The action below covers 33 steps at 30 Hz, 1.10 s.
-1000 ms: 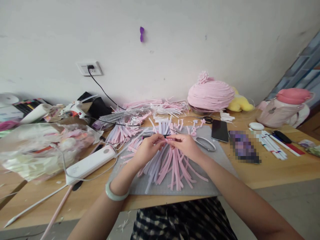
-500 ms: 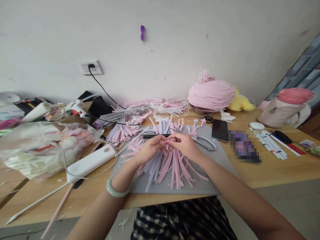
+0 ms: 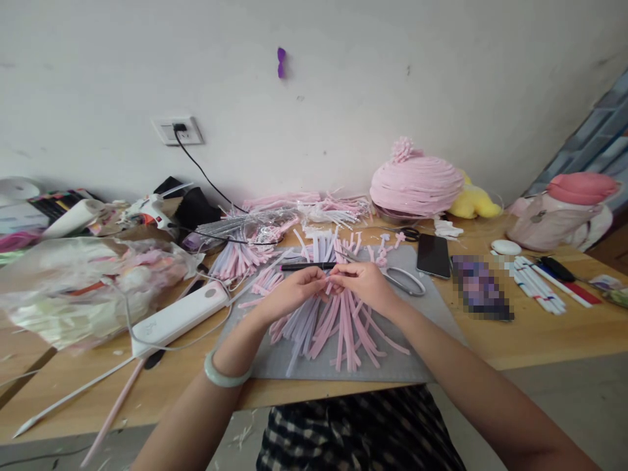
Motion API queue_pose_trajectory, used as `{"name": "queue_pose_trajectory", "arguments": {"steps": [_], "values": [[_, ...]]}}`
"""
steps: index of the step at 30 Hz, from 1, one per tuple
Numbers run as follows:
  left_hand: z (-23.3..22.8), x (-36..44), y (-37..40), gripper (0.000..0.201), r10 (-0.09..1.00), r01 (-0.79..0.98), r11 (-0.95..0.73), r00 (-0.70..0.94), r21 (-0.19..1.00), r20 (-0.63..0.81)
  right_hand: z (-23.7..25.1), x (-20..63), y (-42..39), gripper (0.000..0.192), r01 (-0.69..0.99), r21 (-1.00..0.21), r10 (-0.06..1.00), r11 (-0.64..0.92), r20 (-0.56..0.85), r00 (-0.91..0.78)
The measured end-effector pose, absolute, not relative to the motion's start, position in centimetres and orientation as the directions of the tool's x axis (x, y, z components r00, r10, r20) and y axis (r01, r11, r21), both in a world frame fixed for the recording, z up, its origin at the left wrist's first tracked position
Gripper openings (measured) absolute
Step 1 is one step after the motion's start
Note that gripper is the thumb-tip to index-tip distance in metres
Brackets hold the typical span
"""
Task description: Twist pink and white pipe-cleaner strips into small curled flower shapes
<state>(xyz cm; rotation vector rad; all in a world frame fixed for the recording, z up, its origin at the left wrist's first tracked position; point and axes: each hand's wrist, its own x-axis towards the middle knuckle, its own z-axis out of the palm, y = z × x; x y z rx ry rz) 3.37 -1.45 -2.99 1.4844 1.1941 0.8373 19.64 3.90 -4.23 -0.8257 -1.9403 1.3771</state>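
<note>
My left hand (image 3: 294, 292) and my right hand (image 3: 364, 285) meet fingertip to fingertip above the grey cutting mat (image 3: 417, 353). Both pinch a short pink pipe cleaner (image 3: 329, 286), mostly hidden by the fingers. Beneath and in front of them, loose pink pipe cleaners (image 3: 347, 333) fan out beside lilac pipe cleaners (image 3: 299, 337). Just behind my hands lies a black pen (image 3: 299, 267). Scissors with silver handles (image 3: 406, 281) rest beyond my right hand, their blades partly covered. Small bent pink pieces (image 3: 401, 239) lie at the mat's back edge.
Left of the mat are a white glue-gun-like device (image 3: 179, 317) with a cable and a plastic bag (image 3: 88, 288) of scraps. At the back stands a pink pipe-cleaner-covered dome (image 3: 417, 186). A phone (image 3: 433, 255), several markers (image 3: 537, 284) and a pink-lidded jug (image 3: 554, 219) are right.
My fingers have shifted slightly around the pink pipe cleaner, and my left wrist has moved a little left. The things on the table look unmoved.
</note>
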Motion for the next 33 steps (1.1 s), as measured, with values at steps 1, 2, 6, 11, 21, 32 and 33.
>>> {"name": "queue_pose_trajectory", "arguments": {"steps": [1,2,6,11,21,32,33], "values": [[-3.1,3.6,-1.5,0.021,0.962,0.199,0.045,0.256,0.979,-0.096,-4.4,19.6,3.9,0.015,0.134,-0.955,0.772,0.264,0.126,-0.623],[-3.3,3.8,-1.4,0.023,0.962,0.143,0.090,0.244,0.986,-0.123,-4.5,19.6,3.9,0.015,0.132,-0.953,0.769,0.271,0.132,-0.626],[-3.7,3.9,-1.2,0.030,0.951,0.032,0.183,0.249,0.983,-0.185,-4.7,19.5,3.9,0.014,0.168,-0.932,0.770,0.321,0.153,-0.620],[-3.1,3.5,-1.4,0.026,0.942,0.129,0.192,0.253,0.973,-0.220,-4.6,19.3,3.7,0.015,0.227,-0.913,0.761,0.340,0.126,-0.636],[-2.4,2.5,-1.6,0.018,0.959,0.450,0.098,0.195,0.888,-0.205,-4.4,19.5,3.6,0.023,0.228,-0.927,0.723,0.298,0.063,-0.688],[-1.7,1.5,-1.8,0.013,0.953,0.557,-0.051,0.274,0.829,-0.126,-4.7,19.2,3.8,0.022,0.105,-0.994,0.726,-0.031,-0.094,-0.681],[-1.8,1.6,-1.8,0.013,0.962,0.623,-0.124,0.265,0.773,-0.059,-4.7,19.2,3.8,0.021,0.078,-0.993,0.740,-0.093,-0.121,-0.662]]}}
